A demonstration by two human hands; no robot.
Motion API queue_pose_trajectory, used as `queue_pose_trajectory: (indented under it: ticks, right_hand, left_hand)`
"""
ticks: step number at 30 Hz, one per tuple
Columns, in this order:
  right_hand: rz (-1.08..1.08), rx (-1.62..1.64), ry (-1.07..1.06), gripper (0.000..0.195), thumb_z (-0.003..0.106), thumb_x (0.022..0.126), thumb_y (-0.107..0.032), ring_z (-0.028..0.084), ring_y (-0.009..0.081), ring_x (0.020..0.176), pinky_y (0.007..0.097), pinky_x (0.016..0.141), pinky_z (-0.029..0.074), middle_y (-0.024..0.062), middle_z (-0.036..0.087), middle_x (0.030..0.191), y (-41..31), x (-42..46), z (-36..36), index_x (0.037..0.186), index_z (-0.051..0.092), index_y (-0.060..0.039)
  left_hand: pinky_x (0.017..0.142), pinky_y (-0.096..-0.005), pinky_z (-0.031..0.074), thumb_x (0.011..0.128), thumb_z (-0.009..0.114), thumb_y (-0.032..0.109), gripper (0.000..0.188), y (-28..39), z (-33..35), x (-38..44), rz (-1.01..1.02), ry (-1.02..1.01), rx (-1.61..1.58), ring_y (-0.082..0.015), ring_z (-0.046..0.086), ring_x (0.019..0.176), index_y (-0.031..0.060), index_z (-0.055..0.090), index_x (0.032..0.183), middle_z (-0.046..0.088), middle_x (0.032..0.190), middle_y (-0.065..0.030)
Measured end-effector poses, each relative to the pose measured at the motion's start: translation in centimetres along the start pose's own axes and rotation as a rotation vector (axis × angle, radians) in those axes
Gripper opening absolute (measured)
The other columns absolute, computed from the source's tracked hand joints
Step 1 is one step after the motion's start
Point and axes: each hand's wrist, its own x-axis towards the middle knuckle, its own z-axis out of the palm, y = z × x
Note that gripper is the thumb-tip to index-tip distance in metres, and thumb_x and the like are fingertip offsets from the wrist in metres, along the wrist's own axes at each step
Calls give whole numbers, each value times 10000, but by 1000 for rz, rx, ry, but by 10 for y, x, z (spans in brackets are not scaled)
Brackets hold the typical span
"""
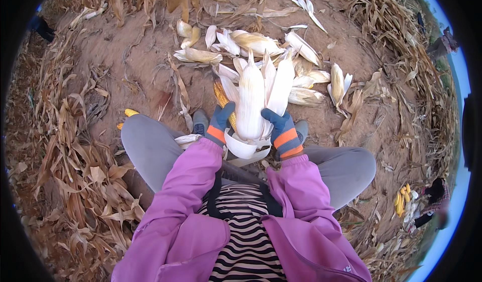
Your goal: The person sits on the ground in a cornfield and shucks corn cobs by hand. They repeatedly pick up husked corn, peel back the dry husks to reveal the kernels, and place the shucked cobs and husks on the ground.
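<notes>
My left hand (220, 123), in a grey glove with an orange band, grips a yellow corn cob (225, 100) bared of its husk. Pale husk leaves (251, 97) are spread open beside the cob and fan upward between my hands. My right hand (281, 128), gloved alike, holds the right-hand leaves (282, 82) with its thumb on top. More leaves curl down at the cob's base, near my lap. The fingers under the leaves are hidden.
Husked and unhusked ears (258, 43) lie heaped on the bare soil ahead. Dry corn stalks (75, 161) cover the left side and more (380, 22) lie at the upper right. Yellow cobs (131, 112) show beside my left knee. A person (437, 203) sits by a cob pile (401, 200) at the right.
</notes>
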Motion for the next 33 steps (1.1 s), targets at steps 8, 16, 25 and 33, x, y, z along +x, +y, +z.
queue_pose_trajectory:
  ticks: [8,16,25,33]
  right_hand:
    - [-391,-837,-31,766,798,514,-242,565,211,866,317,728,467,147,579,982,44,21,-11,1141,458,36]
    - [-184,-403,145,447,682,692,-62,578,185,840,284,733,466,100,604,974,42,8,4,1105,526,8]
    - [-205,-126,145,324,624,731,-41,581,186,809,298,719,473,80,603,916,42,8,6,1044,552,-1]
    - [-250,16,154,211,507,842,-120,417,157,474,284,468,343,47,445,524,30,-3,28,653,478,-31]
  left_hand:
    - [681,-288,503,746,624,93,455,-1,9,0,141,282,269,-188,590,804,-47,451,1144,576,995,-119]
    - [708,-292,488,758,635,144,500,-4,4,3,116,338,205,-186,568,831,-28,424,1177,556,998,-108]
    - [673,-426,514,741,658,181,472,4,20,-11,135,398,-216,-264,579,796,135,448,1160,543,939,-81]
    - [753,-484,473,714,637,404,551,-8,-11,7,-107,355,-446,-333,561,864,123,457,1153,548,990,-146]
